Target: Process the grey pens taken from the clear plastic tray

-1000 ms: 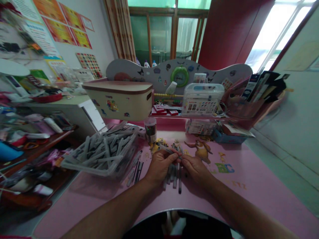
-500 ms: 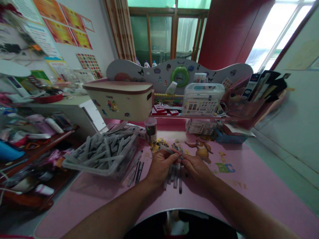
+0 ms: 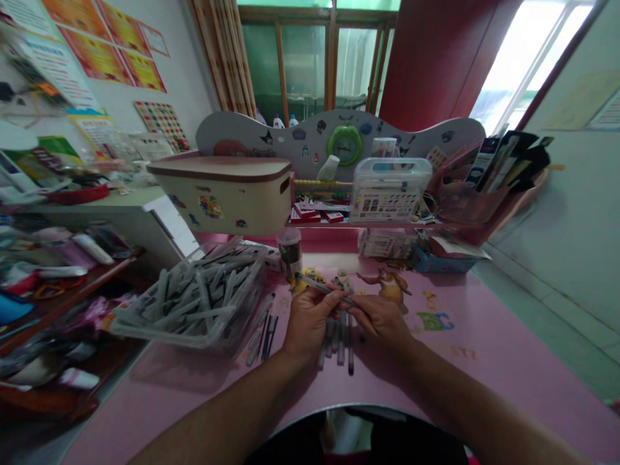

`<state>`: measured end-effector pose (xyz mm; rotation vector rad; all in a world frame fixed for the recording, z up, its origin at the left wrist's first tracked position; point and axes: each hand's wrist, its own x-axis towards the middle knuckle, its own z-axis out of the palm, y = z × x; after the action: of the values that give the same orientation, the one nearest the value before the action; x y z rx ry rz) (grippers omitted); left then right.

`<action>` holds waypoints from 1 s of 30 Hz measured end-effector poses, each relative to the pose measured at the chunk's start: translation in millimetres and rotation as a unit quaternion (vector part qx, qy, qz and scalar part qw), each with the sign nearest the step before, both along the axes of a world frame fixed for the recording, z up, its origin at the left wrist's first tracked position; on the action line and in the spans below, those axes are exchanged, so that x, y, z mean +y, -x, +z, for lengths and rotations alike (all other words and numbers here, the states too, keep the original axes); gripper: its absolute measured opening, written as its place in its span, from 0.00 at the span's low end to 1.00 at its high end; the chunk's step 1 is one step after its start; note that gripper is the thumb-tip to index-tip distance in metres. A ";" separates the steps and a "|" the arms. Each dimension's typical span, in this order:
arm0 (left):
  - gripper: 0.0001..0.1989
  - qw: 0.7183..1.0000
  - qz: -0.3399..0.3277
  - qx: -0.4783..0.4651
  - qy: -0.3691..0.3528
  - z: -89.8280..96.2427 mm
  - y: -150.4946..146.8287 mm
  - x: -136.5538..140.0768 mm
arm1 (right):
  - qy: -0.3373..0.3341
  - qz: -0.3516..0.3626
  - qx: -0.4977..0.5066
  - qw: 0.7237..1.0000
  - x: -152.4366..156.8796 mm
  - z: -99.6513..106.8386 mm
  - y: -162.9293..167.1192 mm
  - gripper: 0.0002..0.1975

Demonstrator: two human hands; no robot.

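Observation:
Between my two hands, over the middle of the pink desk, a slim translucent pen (image 3: 312, 282) is held slantwise, its dark tip toward the upper left. My left hand (image 3: 310, 318) pinches it near its middle. The fingers of my right hand (image 3: 382, 319) close on its lower right end. Just under my hands lie several clear-barrelled pens (image 3: 341, 342), side by side and pointing toward me. Left of my left hand is a small group of dark pens (image 3: 269, 337). Beyond them stands a clear plastic bin (image 3: 194, 339) heaped with grey, translucent pen parts (image 3: 203, 294).
A cylindrical container (image 3: 290, 253) stands behind my left hand. A raised shelf at the back carries a lidded cream box (image 3: 223, 200), a green clock (image 3: 344, 144) and a clear carry case (image 3: 390, 190). A blue box (image 3: 443, 261) is at the back right.
The pen in my hands now points more plainly to the upper left, showing more of its length. My right hand has shifted slightly. The whole view has turned a little.

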<state>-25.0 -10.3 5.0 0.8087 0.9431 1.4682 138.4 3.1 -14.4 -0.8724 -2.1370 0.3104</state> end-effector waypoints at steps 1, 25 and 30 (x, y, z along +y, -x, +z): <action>0.11 1.000 -0.001 0.001 0.001 0.4 0.7 0.1 | 0.003 0.002 0.000 1.000 -0.6 1.2 0.4 0.13; 0.15 0.994 0.003 0.094 -0.057 1.8 6.5 -7.8 | 0.054 0.054 -0.015 0.997 5.3 1.0 0.4 0.21; 0.15 0.996 0.007 0.073 -0.053 2.1 5.8 -8.7 | 0.094 0.064 0.009 0.993 0.1 4.6 5.1 0.21</action>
<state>-30.7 -19.0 7.0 0.9989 0.9874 1.4957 133.4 3.2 -9.8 -0.8341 -2.1765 0.5917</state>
